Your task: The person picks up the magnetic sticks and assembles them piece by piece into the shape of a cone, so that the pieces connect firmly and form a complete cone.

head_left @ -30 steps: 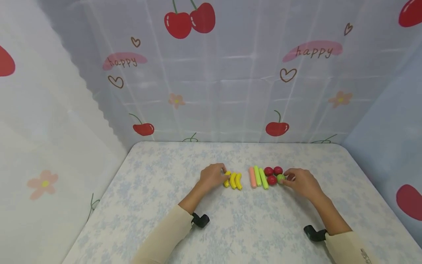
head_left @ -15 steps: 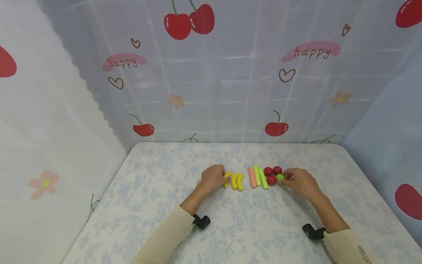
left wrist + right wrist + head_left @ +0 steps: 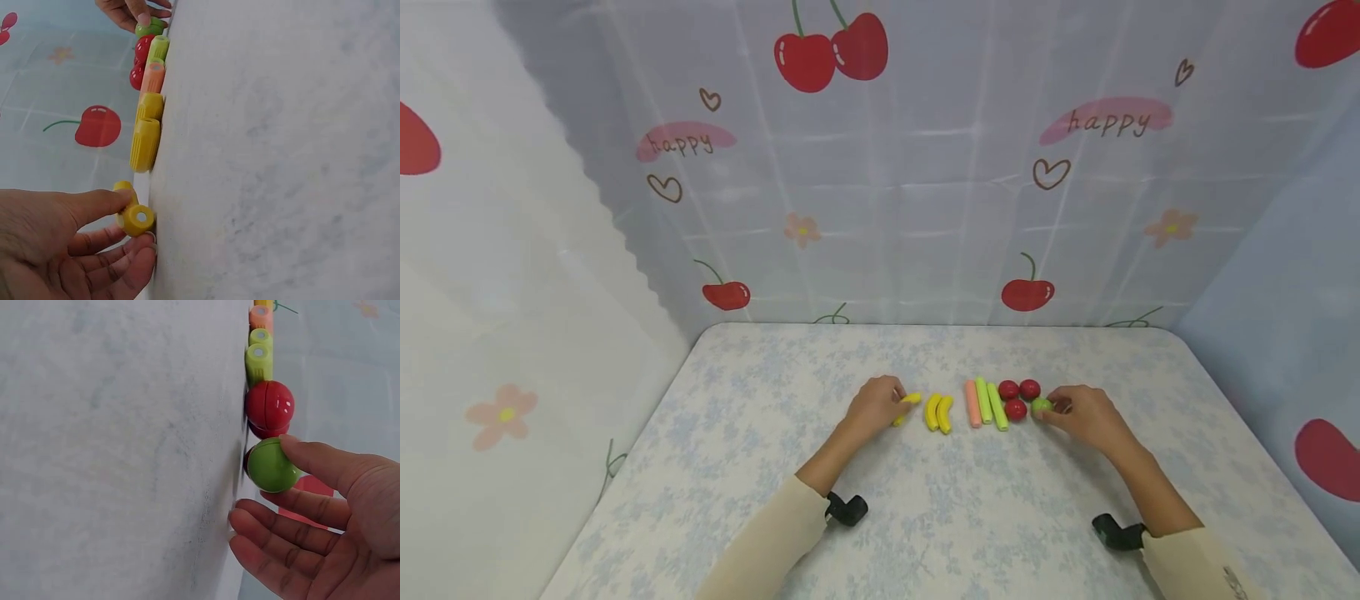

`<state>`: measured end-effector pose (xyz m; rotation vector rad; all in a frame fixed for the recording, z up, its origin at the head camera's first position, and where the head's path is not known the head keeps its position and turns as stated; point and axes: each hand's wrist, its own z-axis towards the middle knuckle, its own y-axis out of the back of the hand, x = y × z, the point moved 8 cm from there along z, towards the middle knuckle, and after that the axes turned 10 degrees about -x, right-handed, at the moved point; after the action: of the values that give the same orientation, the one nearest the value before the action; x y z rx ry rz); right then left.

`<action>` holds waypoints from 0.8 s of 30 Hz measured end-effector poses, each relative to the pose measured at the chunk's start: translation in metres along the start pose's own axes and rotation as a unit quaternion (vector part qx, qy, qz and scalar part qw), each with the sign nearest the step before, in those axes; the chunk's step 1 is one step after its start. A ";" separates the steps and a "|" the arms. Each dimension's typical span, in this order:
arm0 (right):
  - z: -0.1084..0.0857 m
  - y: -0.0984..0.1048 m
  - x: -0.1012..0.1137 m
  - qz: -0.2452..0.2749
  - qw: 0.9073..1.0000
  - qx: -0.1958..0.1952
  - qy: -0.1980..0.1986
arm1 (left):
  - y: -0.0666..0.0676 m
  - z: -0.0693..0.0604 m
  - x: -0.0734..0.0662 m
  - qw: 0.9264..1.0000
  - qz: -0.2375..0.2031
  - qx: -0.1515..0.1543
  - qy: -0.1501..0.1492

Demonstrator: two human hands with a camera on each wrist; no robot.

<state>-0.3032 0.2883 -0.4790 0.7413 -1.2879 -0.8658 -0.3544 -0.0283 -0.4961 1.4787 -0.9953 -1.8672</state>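
Observation:
In the head view my left hand [image 3: 875,407] pinches a small yellow toy banana [image 3: 910,399] between thumb and fingers; the banana slants to the right. In the left wrist view the thumb lies on this toy banana [image 3: 132,219], whose round pale end faces the camera. Two more toy bananas [image 3: 937,413] lie side by side just right of it. My right hand [image 3: 1086,412] pinches a glossy green ball [image 3: 272,465] with a seam, thumb on its near side. Beside the ball are three red balls [image 3: 1016,409], grouped closely.
Between the bananas and red balls lie a pink stick [image 3: 973,404] and two light green sticks [image 3: 996,407], nearly parallel. Everything is on a pale blue-patterned tabletop [image 3: 775,392]. A printed curtain [image 3: 910,208] rises behind the table's far edge.
My left hand has drawn its toy banana leftward, away from the other two, and the banana has tilted. My right hand and the green ball have shifted very slightly right of the red balls.

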 end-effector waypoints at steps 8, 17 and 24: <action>-0.013 0.009 0.002 0.004 1.000 -0.016 0.016 | 0.001 -0.015 0.007 0.997 -0.079 0.015 -0.015; -0.025 0.013 0.015 0.013 1.000 -0.019 0.021 | -0.003 -0.032 0.010 0.971 -0.228 0.075 0.001; -0.034 0.010 0.037 0.041 0.998 -0.032 0.046 | 0.000 -0.041 0.004 0.960 -0.269 0.081 -0.012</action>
<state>-0.2663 0.2610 -0.4574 0.6664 -1.1955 -0.7934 -0.3151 -0.0399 -0.5033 1.9808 -0.8233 -2.2139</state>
